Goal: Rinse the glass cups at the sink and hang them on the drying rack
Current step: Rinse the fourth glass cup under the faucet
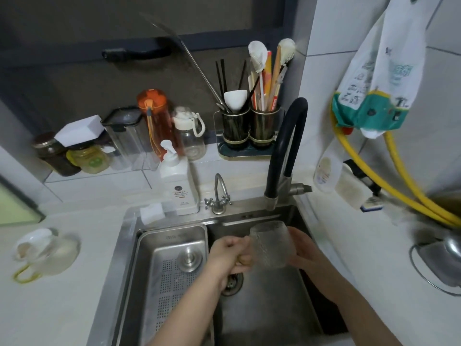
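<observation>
while both hands (pixel 230 253) seemingly grip it, glass cup (pixel 270 245) clears sink (pixel 124 258) rim.

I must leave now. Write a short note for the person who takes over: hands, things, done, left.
Left hand grips the handle of the glass cup over the sink.
Right hand is cupped round the cup's far side.
More cups lie on the counter, left of the sink.
Done: nothing hung, as far as I see.
Left: rinse all, hang them. The rack is not in view.
</observation>
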